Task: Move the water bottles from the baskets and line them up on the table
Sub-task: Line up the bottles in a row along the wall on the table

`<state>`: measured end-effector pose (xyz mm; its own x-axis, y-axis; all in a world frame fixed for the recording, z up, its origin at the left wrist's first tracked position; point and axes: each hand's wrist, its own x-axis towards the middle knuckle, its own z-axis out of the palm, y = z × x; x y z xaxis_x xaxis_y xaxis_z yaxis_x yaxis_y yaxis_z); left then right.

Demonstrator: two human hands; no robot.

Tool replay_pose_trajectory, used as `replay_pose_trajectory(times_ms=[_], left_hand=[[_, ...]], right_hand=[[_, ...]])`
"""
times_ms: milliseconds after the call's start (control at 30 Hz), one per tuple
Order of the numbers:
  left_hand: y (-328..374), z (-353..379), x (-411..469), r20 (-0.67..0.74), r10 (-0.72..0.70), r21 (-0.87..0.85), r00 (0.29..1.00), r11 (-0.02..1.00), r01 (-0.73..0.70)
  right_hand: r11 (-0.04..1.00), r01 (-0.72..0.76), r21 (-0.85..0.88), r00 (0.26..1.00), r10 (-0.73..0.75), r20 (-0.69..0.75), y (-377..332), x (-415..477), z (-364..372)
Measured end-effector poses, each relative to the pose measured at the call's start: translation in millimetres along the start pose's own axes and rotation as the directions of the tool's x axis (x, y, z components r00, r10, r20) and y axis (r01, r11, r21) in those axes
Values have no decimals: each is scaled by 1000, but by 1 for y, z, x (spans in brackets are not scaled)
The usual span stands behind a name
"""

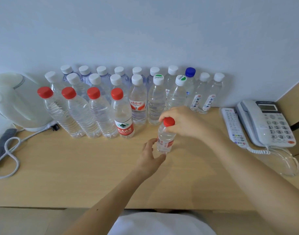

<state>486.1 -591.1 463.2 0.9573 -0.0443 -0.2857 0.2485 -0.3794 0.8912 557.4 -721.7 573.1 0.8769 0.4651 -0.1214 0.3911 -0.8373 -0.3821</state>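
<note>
My right hand [184,122] pinches the small red-capped bottle [165,138] at its neck, fingers [163,117] curled beside the red cap. My left hand [150,156] curls round the bottle's base, thumb under it and fingers curved at its side. The bottle's red label is too small for me to read. The bottle is upright over the wooden surface [77,167]; I cannot tell if its base touches.

Left of the fingers, the Nongfu Spring bottle [124,128] shows a red label with white characters and "NONGFU SPRING". Beyond the fingers stands the Wahaha bottle [136,104] with red Chinese characters, then two bottles with green-and-white C'estbon caps [158,77]. Farther back are a blue-capped bottle [190,72] and two small bottles with vertical Chinese labels [208,100]. Right of the fingers sits a telephone [267,122].
</note>
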Motion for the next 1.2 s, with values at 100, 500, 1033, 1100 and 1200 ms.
replay_pose_trajectory(times_ms=[100,500,1033,1100,1200], left_hand=[[-3,-1,1,-29,15,17,999,1000,-14],[50,-23,14,-175,242,-108,954,959,-263],[62,-46,11,-39,273,-302,961,914,-271],[55,-44,15,-78,249,-271,965,927,-261],[42,-40,19,-127,198,-187,972,957,-220]], right_hand=[[1000,8,7,997,-8,-73,0,0,-6],[875,64,479,907,148,-393,-22,27,-71],[625,48,779,951,210,-227,-20,46,-76],[646,35,763,958,195,-208,-19,46,-72],[676,37,736,966,165,-201,-20,44,-62]])
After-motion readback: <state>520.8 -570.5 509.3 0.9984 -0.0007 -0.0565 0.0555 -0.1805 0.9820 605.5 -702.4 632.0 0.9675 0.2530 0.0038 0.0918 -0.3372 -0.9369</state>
